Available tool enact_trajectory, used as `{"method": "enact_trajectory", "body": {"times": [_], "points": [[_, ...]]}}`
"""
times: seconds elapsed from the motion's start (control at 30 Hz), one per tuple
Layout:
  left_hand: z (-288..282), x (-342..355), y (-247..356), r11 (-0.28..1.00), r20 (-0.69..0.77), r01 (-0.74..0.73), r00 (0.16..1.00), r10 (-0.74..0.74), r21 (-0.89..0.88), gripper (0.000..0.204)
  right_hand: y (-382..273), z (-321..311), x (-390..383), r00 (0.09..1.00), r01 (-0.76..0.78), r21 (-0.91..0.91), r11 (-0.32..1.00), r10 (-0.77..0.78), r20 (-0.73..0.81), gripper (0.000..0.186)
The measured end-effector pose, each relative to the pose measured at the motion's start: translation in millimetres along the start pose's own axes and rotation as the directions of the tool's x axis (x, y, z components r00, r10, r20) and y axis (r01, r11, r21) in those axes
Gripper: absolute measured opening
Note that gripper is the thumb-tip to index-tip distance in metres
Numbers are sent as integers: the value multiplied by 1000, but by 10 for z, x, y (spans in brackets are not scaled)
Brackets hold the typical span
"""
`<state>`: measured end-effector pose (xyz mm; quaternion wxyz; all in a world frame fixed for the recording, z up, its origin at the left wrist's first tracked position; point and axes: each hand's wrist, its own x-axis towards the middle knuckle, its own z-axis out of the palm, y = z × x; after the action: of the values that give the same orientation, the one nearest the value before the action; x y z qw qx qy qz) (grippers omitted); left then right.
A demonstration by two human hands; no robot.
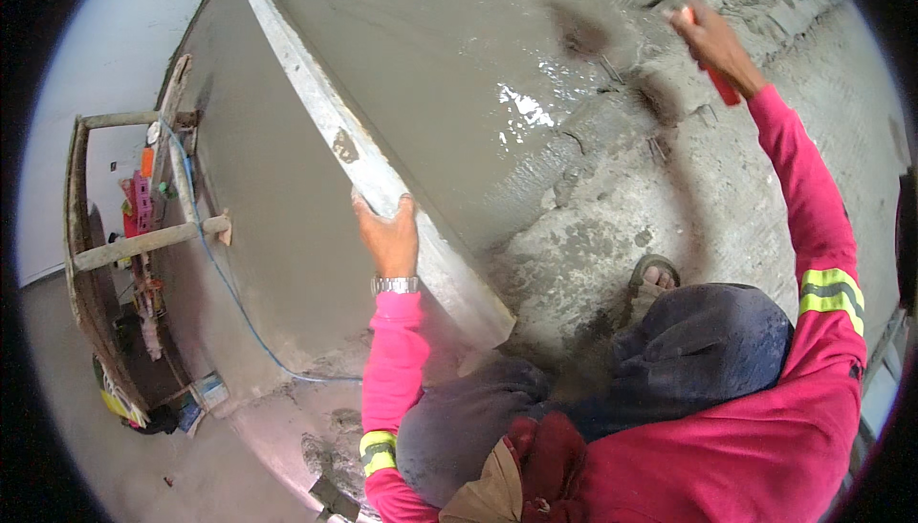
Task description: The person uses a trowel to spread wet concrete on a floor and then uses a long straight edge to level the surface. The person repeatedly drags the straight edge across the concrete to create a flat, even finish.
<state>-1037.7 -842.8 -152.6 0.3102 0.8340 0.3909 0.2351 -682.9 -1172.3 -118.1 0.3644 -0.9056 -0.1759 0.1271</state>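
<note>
My left hand (390, 236) is closed on the edge of a long, whitish straightedge board (330, 121). The board lies slantwise, its near end by my knees and its far end at the top. Smooth, wet grey cement (411, 64) spreads to both sides of it. Up at the right, my right hand (712, 50) grips a tool with a red-orange handle (722, 88). That hand is blurred, and the tool's working end cannot be made out. Below it the cement turns rough, with shiny wet patches.
A wooden frame (134, 246) of rough bars stands at the left, with coloured items behind it. A blue cord (234, 289) runs from it toward my left arm. My sandalled foot (655, 277) rests on rough, patchy concrete (602, 236). A pale wall (124, 35) rises at upper left.
</note>
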Motion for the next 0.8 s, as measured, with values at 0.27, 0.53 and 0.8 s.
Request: {"method": "enact_trajectory", "body": {"times": [0.27,0.53,0.8], "points": [[158,49,-54,997,39,8,999,-5,-80,73,-482,854,-1937,511,273,-150,950,-11,860,30],[82,38,-68,989,72,27,997,-17,-148,73,312,351,-1657,862,-22,-252,968,146,485,37],[130,26,-19,994,69,25,997,-17,-109,73,-246,752,-2039,754,142,8,990,-113,646,32]]}}
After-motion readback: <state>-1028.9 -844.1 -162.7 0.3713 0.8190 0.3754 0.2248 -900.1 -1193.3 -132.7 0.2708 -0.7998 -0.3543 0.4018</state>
